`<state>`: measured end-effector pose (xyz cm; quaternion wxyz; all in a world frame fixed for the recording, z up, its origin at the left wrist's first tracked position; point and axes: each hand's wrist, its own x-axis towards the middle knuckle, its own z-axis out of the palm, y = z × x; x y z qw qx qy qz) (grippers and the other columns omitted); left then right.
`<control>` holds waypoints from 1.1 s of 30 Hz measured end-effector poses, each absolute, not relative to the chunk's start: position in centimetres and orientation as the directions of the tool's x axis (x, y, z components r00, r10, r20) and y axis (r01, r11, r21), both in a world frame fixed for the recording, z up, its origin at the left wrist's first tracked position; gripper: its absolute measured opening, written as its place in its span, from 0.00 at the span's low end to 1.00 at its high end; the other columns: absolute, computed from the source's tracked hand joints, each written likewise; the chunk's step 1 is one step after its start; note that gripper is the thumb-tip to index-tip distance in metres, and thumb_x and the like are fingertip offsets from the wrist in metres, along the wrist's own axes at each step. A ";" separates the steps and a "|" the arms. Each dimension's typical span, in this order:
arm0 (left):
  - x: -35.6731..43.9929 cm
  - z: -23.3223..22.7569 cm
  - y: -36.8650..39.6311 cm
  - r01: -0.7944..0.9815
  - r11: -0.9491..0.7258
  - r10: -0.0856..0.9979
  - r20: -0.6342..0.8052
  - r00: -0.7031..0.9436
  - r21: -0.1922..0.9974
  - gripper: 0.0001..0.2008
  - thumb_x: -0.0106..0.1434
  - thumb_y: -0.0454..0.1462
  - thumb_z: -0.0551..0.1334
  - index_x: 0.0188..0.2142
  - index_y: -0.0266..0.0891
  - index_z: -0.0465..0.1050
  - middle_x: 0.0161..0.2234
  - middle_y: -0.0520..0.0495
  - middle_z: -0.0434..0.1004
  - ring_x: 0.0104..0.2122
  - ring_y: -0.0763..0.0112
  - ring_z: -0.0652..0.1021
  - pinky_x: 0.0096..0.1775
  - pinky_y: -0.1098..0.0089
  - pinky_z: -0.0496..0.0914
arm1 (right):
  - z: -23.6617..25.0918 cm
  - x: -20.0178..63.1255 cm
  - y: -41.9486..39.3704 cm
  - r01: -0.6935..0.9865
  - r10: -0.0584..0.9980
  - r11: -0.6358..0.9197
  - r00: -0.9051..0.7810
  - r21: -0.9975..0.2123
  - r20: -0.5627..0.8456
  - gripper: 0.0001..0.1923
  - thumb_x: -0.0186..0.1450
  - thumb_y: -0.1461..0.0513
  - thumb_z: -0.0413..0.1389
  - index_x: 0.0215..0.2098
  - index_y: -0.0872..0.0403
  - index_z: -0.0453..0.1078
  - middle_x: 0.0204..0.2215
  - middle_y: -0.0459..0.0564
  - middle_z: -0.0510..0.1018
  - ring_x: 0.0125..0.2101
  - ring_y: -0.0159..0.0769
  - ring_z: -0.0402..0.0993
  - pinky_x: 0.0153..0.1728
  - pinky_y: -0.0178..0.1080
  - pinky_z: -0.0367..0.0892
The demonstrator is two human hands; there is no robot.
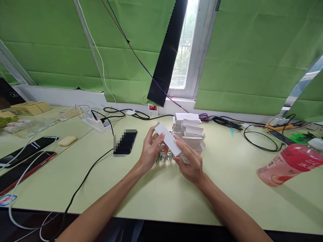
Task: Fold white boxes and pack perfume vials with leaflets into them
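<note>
The pale green table spreads wide under my arms, with green curtains hanging behind it and a strip of window between them. Black cables trail along the far edge, and a white power strip sits to the left near the wall. A pink drink bottle lies at the far right, well apart from my hands. Two dark phones lie at the left edge, and another black phone rests just left of my hands. Behind my hands stands a pile of small white cartons.

My left hand and my right hand meet above the table's middle, both gripping one small white box tilted between them, in front of the pile. My left fingers curl round its upper end; my right thumb and fingers pinch its lower end. Beneath the box, some small clear glass pieces sit on the table, too blurred for me to make out further.
</note>
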<state>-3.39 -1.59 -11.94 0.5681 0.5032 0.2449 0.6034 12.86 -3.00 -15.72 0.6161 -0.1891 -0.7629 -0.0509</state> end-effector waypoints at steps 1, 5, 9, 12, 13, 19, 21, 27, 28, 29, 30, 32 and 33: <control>-3.4 -12.0 -1.6 -0.440 -0.235 0.932 0.330 0.152 0.867 0.23 0.64 0.46 0.68 0.54 0.45 0.66 0.33 0.52 0.72 0.23 0.75 0.74 0.20 0.75 0.70 | -15.7 12.8 -3.0 0.349 0.228 0.924 -0.169 -0.158 0.959 0.31 0.73 0.65 0.54 0.72 0.48 0.56 0.65 0.57 0.69 0.61 0.48 0.72 0.54 0.50 0.78; -3.5 -12.1 -1.5 -0.439 -0.234 0.932 0.329 0.152 0.867 0.22 0.64 0.46 0.68 0.54 0.45 0.67 0.32 0.53 0.71 0.23 0.75 0.73 0.20 0.75 0.70 | -15.7 12.8 -3.1 0.335 0.226 0.928 -0.158 -0.163 0.961 0.31 0.73 0.64 0.54 0.72 0.48 0.55 0.65 0.58 0.69 0.62 0.48 0.71 0.55 0.50 0.77; -3.5 -12.0 -1.6 -0.438 -0.234 0.934 0.326 0.149 0.868 0.22 0.63 0.47 0.69 0.53 0.44 0.68 0.32 0.53 0.70 0.22 0.76 0.72 0.19 0.76 0.68 | -15.9 12.7 -3.0 0.327 0.226 0.929 -0.138 -0.171 0.964 0.30 0.73 0.63 0.55 0.72 0.49 0.55 0.65 0.59 0.69 0.62 0.49 0.71 0.55 0.52 0.77; -3.5 -12.0 -1.6 -0.432 -0.239 0.932 0.330 0.149 0.870 0.22 0.63 0.48 0.69 0.52 0.44 0.68 0.31 0.53 0.70 0.22 0.77 0.72 0.18 0.76 0.67 | -16.0 12.7 -3.0 0.334 0.236 0.925 -0.130 -0.181 0.963 0.30 0.74 0.60 0.53 0.72 0.48 0.54 0.65 0.59 0.70 0.61 0.49 0.72 0.54 0.52 0.78; -3.5 -11.9 -1.6 -0.431 -0.241 0.931 0.332 0.149 0.869 0.22 0.63 0.48 0.69 0.52 0.44 0.69 0.31 0.53 0.70 0.21 0.77 0.71 0.18 0.77 0.67 | -16.1 12.7 -2.9 0.336 0.237 0.924 -0.130 -0.182 0.963 0.30 0.74 0.59 0.53 0.72 0.48 0.54 0.65 0.59 0.70 0.61 0.49 0.72 0.54 0.52 0.78; -3.4 -12.0 -1.5 -0.436 -0.250 0.931 0.338 0.136 0.865 0.24 0.62 0.49 0.69 0.53 0.44 0.68 0.30 0.53 0.70 0.21 0.77 0.71 0.17 0.77 0.67 | -16.0 12.7 -2.9 0.331 0.231 0.925 -0.109 -0.184 0.967 0.31 0.74 0.57 0.54 0.72 0.48 0.54 0.64 0.60 0.71 0.61 0.50 0.72 0.55 0.54 0.76; -3.4 -12.0 -1.5 -0.440 -0.254 0.932 0.340 0.128 0.862 0.24 0.62 0.49 0.69 0.53 0.44 0.68 0.30 0.53 0.70 0.22 0.77 0.71 0.17 0.78 0.66 | -15.9 12.7 -3.0 0.311 0.226 0.931 -0.088 -0.189 0.970 0.30 0.74 0.56 0.53 0.72 0.48 0.53 0.64 0.61 0.71 0.61 0.51 0.72 0.56 0.56 0.75; -3.5 -12.0 -1.4 -0.446 -0.257 0.935 0.338 0.110 0.857 0.25 0.61 0.49 0.69 0.53 0.43 0.69 0.32 0.52 0.71 0.21 0.77 0.71 0.17 0.77 0.65 | -15.8 13.0 -2.9 0.319 0.217 0.919 0.078 -0.231 0.973 0.24 0.76 0.58 0.45 0.69 0.47 0.51 0.62 0.60 0.72 0.61 0.51 0.72 0.56 0.62 0.72; -3.5 -12.0 -1.4 -0.441 -0.262 0.934 0.340 0.107 0.858 0.25 0.61 0.50 0.69 0.53 0.44 0.69 0.32 0.51 0.72 0.21 0.77 0.71 0.17 0.77 0.65 | -15.7 13.2 -2.7 0.335 0.207 0.912 0.122 -0.237 0.971 0.23 0.76 0.59 0.45 0.68 0.47 0.52 0.61 0.60 0.73 0.60 0.51 0.73 0.56 0.63 0.71; -3.5 -12.0 -1.5 -0.434 -0.270 0.934 0.344 0.101 0.859 0.25 0.61 0.50 0.69 0.53 0.44 0.69 0.33 0.51 0.72 0.21 0.77 0.71 0.17 0.77 0.65 | -15.7 13.4 -2.5 0.354 0.193 0.903 0.167 -0.242 0.967 0.22 0.75 0.60 0.45 0.66 0.46 0.54 0.60 0.60 0.73 0.60 0.51 0.73 0.56 0.63 0.71; -3.5 -12.0 -1.5 -0.425 -0.281 0.931 0.351 0.094 0.860 0.25 0.61 0.50 0.69 0.53 0.44 0.69 0.33 0.51 0.72 0.22 0.77 0.71 0.17 0.77 0.65 | -15.6 13.7 -2.3 0.380 0.177 0.891 0.216 -0.250 0.960 0.21 0.75 0.61 0.45 0.65 0.46 0.55 0.58 0.59 0.73 0.58 0.51 0.74 0.56 0.63 0.71; -3.5 -12.0 -1.7 -0.394 -0.317 0.923 0.377 0.081 0.863 0.25 0.60 0.49 0.70 0.54 0.45 0.68 0.34 0.50 0.72 0.22 0.76 0.72 0.17 0.76 0.66 | -15.3 14.3 -1.9 0.448 0.149 0.850 0.300 -0.277 0.942 0.19 0.73 0.64 0.47 0.62 0.46 0.59 0.54 0.57 0.74 0.55 0.49 0.75 0.55 0.62 0.71; -3.6 -12.0 -1.8 -0.373 -0.339 0.916 0.393 0.077 0.864 0.25 0.60 0.49 0.70 0.54 0.46 0.68 0.35 0.50 0.72 0.22 0.77 0.72 0.18 0.76 0.66 | -15.1 14.7 -1.8 0.488 0.142 0.822 0.323 -0.293 0.936 0.19 0.72 0.65 0.48 0.60 0.46 0.60 0.52 0.57 0.74 0.54 0.49 0.75 0.54 0.62 0.71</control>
